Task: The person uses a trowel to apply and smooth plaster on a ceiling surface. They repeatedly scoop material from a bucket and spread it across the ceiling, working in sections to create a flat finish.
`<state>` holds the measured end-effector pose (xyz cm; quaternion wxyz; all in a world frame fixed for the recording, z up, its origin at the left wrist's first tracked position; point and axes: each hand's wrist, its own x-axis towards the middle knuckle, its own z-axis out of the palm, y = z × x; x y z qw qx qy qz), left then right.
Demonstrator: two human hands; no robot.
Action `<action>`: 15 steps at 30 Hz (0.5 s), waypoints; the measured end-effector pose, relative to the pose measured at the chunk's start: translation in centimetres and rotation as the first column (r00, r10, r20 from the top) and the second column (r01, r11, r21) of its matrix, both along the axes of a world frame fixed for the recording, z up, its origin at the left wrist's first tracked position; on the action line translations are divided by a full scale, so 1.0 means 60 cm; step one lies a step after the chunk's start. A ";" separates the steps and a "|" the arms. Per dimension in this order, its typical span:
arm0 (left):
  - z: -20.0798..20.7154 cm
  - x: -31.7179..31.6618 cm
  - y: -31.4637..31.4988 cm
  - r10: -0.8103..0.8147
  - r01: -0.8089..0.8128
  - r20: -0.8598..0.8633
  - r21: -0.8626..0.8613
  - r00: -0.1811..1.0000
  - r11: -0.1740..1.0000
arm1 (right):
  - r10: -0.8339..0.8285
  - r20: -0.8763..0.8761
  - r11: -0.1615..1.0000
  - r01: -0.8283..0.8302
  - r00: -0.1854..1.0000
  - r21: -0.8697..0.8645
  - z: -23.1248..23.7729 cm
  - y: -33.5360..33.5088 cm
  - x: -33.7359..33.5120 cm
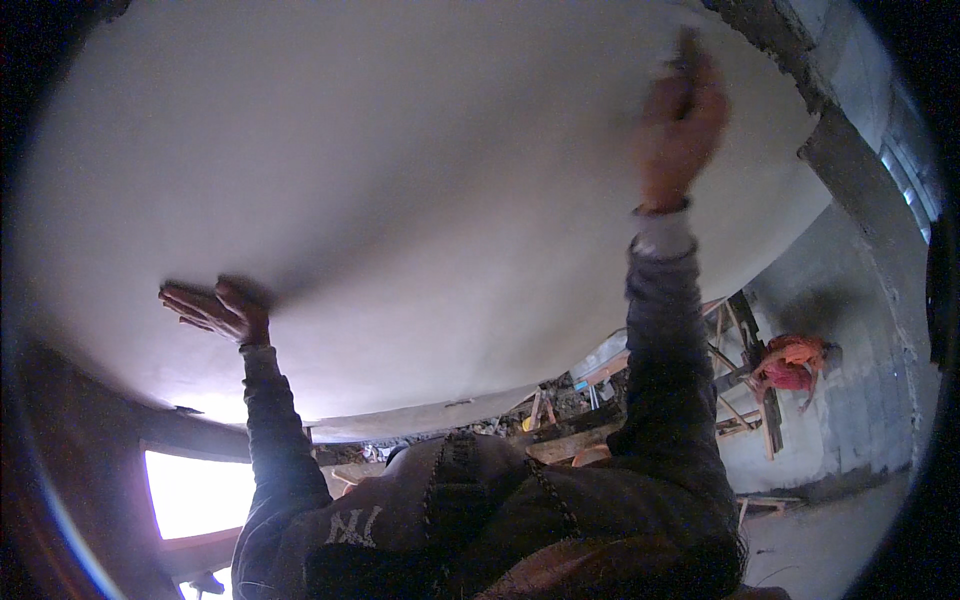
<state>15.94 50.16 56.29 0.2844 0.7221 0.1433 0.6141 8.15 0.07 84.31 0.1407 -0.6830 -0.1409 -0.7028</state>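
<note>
Surface (400, 130), wide, pale and smooth like plaster, spreads in front of me and above my arms; its lower border looks curved. The texture is fine and matte, with soft grey shade across the middle. At the upper right, it ends at a rough, broken grey edge (770, 45).

My left hand (222, 308) is open, with the fingers straight and together and the thumb apart, and it lies against the surface at the lower left. My right hand (685, 130) is raised high near the upper right part of the surface. It is blurred, but its fingers are closed around a dark narrow thing (687, 65); I cannot tell exactly what this is. I wear a dark garment (480, 500), of soft cloth, wrinkled at the sleeves, with two patterned cords hanging on the chest.

At the lower left, a bright rectangular opening (200, 490) is set in a dark wall (90, 430). Below the border of the surface, I see rough rubble (590, 400). To the right, another person (790, 365) in orange and red clothing is beside narrow wooden pieces (770, 425), near a flat grey wall (850, 290) with stained, uneven colour.
</note>
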 end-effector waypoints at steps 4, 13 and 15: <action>-0.032 0.020 0.050 0.070 -0.071 0.015 0.106 0.997 0.992 | -0.016 -0.023 0.914 0.005 1.000 -0.405 -0.048 0.057 0.007; -0.015 0.014 -0.008 0.039 -0.038 -0.019 0.066 0.999 0.997 | -0.183 0.321 0.958 0.242 0.929 -0.153 -0.031 -0.041 0.047; -0.010 0.008 -0.006 0.041 -0.039 -0.016 0.078 0.999 0.996 | -0.087 -0.031 0.995 0.085 0.996 -0.047 -0.172 0.025 0.014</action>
